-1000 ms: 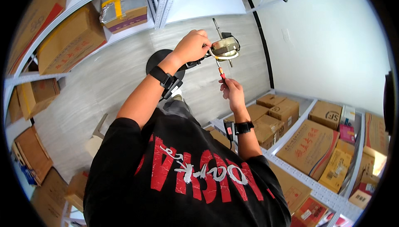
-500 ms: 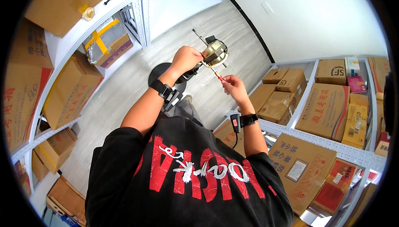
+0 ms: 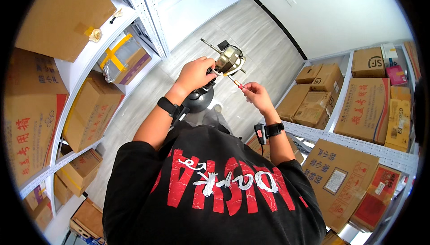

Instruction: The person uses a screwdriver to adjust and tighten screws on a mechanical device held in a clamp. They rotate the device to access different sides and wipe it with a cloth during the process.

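My left hand grips a small metal fan motor with a thin shaft sticking out at both ends. The motor sits on top of a black stand whose round base shows below my hand. My right hand holds a screwdriver with a red handle, its tip pointing up at the underside of the motor. Both wrists wear black bands. My black shirt with red and white lettering fills the lower middle of the view.
White metal shelves with brown cardboard boxes run along the left, and more boxes fill shelves on the right. A grey wood-look floor lies between them, with a white wall beyond.
The view has tilted, so the motor and both hands now sit lower and nearer the middle. My grip on the motor and the screwdriver is unchanged.
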`<state>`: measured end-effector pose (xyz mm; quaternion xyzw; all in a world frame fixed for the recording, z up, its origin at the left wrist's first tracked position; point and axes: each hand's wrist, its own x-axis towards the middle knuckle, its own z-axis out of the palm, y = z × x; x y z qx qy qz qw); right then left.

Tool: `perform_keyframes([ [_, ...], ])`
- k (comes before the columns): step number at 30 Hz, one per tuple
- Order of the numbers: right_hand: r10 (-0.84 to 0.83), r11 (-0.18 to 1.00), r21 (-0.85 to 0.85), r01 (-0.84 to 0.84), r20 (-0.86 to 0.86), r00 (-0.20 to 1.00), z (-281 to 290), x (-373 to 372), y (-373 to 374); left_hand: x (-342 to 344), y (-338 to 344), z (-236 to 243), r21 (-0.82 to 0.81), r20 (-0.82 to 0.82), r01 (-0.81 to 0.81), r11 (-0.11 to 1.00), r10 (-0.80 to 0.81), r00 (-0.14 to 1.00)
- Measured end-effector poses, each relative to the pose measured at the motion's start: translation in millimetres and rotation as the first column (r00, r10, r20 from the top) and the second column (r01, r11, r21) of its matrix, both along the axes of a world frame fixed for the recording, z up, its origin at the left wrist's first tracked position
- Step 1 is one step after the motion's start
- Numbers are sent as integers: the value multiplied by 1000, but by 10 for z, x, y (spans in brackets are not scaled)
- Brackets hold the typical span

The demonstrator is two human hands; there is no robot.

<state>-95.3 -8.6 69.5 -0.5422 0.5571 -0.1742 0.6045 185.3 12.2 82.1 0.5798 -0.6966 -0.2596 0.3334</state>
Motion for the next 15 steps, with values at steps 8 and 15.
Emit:
perform_keyframes([
  [8, -6, 1000, -10, 6, -23, 1000, 75, 31, 41, 1, 70, -167, -236, -54, -89, 968, 78, 995],
  [15, -49, 998, -38, 47, -39, 998, 22, 74, 102, -197, -24, -242, 161, -363, -364, 917, 398, 843],
])
